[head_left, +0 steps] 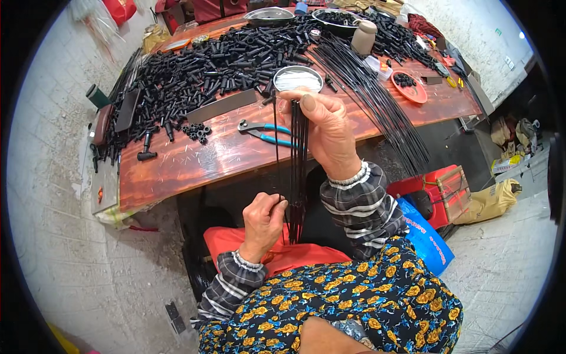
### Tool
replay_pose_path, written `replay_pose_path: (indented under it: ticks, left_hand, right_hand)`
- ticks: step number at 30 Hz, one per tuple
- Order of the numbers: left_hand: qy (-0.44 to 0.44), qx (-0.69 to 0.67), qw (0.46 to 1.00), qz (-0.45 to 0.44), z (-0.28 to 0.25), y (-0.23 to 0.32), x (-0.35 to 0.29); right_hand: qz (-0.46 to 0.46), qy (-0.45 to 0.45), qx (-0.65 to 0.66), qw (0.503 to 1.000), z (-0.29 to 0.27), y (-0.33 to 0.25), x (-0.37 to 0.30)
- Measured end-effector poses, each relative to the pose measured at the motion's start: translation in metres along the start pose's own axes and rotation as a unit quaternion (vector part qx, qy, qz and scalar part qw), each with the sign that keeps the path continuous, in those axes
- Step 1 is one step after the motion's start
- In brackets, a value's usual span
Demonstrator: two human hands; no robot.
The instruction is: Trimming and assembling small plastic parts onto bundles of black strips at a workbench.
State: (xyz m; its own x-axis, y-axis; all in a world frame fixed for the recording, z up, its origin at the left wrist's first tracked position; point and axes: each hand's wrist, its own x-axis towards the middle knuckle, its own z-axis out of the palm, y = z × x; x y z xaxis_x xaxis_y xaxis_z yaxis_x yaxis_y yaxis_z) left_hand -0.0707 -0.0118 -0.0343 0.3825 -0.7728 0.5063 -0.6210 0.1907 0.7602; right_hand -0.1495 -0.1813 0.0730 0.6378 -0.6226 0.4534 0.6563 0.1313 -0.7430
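Note:
My right hand (327, 135) is raised over the table's near edge. Its thumb and fingers close around the top of a bundle of thin black rods (299, 159), which hangs almost upright. Lower down, my left hand (262, 219) pinches a single thin black rod (277, 138) just left of the bundle. This rod's upper end stands close to my right fingertips, with a gap between it and the bundle. Behind the rods lie blue-handled pliers (268, 134). A round metal dish of thin white sticks (298, 84) sits just beyond my right hand.
A heap of black tubular parts (218, 65) covers much of the wooden table (159, 184). More long black rods (377, 106) overhang its edge on the right. An orange-red plate (420, 94) holds small black pieces. A red stool (439, 192) and blue bag (425, 236) are right of my lap.

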Motion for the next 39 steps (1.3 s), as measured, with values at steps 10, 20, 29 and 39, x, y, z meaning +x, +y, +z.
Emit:
replay_pose_path:
  ticks: [10,20,29,39]
  left_hand:
    - [-0.021,-0.007,1.000,-0.003,0.001,0.005,-0.003]
    - [-0.030,0.001,1.000,-0.011,0.000,0.007,-0.003]
    - [-0.032,0.009,0.999,0.009,0.002,0.004,-0.001]
    - [-0.038,0.009,0.999,0.010,0.004,0.007,0.000]
  right_hand:
    - [-0.014,0.025,0.001,1.000,-0.001,-0.002,-0.006]
    - [-0.020,0.021,0.009,1.000,-0.002,0.000,-0.004]
    - [-0.032,0.025,0.004,0.999,-0.005,0.001,-0.005]
    - [-0.035,0.042,0.008,0.998,-0.009,0.000,-0.006]
